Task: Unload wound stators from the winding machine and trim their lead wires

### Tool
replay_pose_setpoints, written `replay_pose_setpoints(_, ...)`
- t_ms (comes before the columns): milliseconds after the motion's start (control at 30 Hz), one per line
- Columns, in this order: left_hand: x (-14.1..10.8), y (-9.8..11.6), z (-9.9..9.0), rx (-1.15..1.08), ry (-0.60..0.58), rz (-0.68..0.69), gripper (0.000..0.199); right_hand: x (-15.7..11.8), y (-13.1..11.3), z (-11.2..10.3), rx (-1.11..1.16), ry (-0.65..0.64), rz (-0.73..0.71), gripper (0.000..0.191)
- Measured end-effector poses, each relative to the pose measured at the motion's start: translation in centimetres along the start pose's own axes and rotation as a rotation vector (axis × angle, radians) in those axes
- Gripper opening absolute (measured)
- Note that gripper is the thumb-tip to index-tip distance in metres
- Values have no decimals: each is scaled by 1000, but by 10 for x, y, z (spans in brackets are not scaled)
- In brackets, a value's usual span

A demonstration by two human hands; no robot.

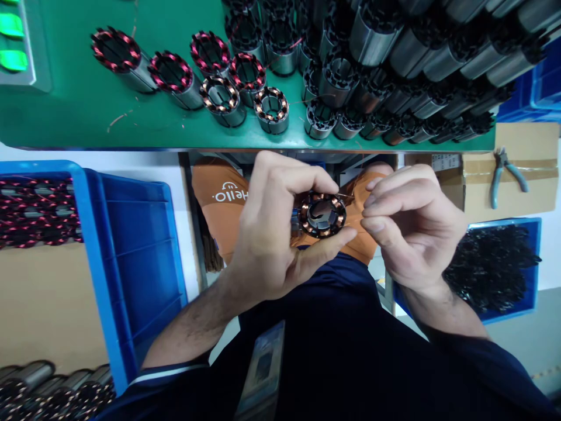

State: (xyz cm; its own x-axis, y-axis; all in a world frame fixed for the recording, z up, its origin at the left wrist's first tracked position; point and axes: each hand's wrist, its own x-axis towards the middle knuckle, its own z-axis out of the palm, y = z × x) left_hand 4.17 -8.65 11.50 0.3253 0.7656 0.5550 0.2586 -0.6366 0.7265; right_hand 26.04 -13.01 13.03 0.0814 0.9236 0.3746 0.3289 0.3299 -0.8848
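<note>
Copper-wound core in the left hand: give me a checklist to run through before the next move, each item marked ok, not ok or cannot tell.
1. Left hand holding the wound core: ok, thumb and fingers are around it.
2. Wound end in view: ok, its copper ring faces the camera.
3. Right hand gripping the thin wire: cannot tell; the fingers are curled close by, but the wire's far end is unclear.
4. Pliers in hand: not ok, they lie on the cardboard box.
5. Green table free of wire scraps: not ok, some lie at its left.
6. Winding undamaged: cannot tell, the detail is too small.
</note>
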Motion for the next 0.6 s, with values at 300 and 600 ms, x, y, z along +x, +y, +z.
replay_pose_setpoints(300, -7, -3, 7, 200, 59, 99, 26, -36, 8, 35, 530, 2, 399, 32)
replay_pose_setpoints(600, -14, -9, 15, 301, 29, 161, 22, -33, 8, 34, 580, 28, 474, 13)
